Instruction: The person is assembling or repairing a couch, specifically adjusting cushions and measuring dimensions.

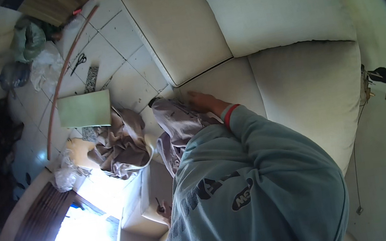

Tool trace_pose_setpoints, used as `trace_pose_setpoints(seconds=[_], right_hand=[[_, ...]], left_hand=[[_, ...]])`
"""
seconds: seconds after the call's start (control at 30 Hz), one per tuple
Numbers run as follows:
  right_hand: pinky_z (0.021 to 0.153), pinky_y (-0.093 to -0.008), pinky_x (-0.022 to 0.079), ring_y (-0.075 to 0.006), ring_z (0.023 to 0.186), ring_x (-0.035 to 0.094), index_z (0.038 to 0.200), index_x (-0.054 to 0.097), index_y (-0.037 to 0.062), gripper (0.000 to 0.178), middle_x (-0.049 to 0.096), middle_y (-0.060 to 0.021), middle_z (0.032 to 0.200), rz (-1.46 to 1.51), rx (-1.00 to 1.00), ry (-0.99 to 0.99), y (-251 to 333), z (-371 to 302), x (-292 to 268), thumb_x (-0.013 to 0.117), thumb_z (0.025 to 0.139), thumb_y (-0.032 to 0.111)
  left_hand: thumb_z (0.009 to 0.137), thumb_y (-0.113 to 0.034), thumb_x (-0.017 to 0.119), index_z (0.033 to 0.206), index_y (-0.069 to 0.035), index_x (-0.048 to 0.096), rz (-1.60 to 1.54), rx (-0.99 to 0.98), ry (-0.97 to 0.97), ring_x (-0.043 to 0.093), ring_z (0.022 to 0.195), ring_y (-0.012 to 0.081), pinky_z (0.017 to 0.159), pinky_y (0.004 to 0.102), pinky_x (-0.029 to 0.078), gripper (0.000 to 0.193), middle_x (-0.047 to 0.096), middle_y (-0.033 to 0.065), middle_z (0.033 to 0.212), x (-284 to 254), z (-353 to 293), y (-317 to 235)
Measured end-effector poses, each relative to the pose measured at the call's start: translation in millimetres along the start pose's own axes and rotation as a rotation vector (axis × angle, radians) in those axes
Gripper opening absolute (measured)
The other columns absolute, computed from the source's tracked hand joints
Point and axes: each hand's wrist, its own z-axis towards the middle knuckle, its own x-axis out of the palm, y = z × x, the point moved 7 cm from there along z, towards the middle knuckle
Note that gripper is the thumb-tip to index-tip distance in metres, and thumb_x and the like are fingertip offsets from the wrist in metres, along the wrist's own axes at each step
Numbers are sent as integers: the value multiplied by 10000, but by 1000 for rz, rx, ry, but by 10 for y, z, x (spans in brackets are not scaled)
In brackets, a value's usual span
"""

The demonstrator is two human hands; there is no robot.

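Observation:
My right hand (202,102) lies on the front of the beige sofa (214,80), next to my knee, its fingers stretched out flat. Its sleeve ends in a red cuff band. Lower down, on the left side of my body, my left hand (165,212) is partly hidden by my sweatshirt. It is closed around a small, thin dark tool (159,203) whose exact kind I cannot make out. My legs in greyish-mauve trousers (178,122) are bent in front of the sofa.
Crumpled brown cloth (122,145) and a pale green board (85,110) lie on the tiled floor to the left. Scissors (78,62), a long curved strip (60,85) and plastic bags (45,67) are beyond. A beige armchair (137,232) stands near my left hand.

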Motion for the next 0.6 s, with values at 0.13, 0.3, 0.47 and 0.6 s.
trace_pose_setpoints(seconds=[0.13, 0.3, 0.47, 0.6], right_hand=[[992, -436, 473, -370, 1147, 595, 1189, 652, 50, 416, 595, -202, 1283, 227, 319, 47, -400, -415, -120, 643, 863, 308], [975, -428, 485, -343, 1133, 612, 1273, 581, 82, 455, 649, -192, 1181, 180, 512, -100, -771, -216, -596, 637, 865, 276], [998, -461, 462, -387, 1205, 550, 1335, 501, 78, 516, 538, -210, 1331, 38, 355, -192, -430, 631, -1978, 637, 869, 256], [1041, -508, 408, -430, 1272, 469, 1347, 480, 73, 555, 407, -271, 1435, -342, -59, -628, 542, 1601, -3912, 666, 838, 190]], left_hand=[[874, -386, 716, 1180, 19, 578, -21, -33, 103, 596, 740, 175, 661, 318, 492, 526, 635, 79, 858, 25, 519, -377], [826, -470, 743, 1184, 34, 573, -435, -149, 337, 569, 707, 142, 648, 298, 473, 642, 611, 46, 815, 750, 932, -666], [798, -426, 779, 1237, 28, 550, -1169, 418, 679, 565, 846, 153, 787, 297, 472, 672, 616, 85, 978, 1418, 695, -1543], [782, -420, 792, 1284, 36, 501, -591, -379, 187, 565, 888, 155, 804, 310, 480, 738, 608, 115, 1016, 1647, 12, -1933]])
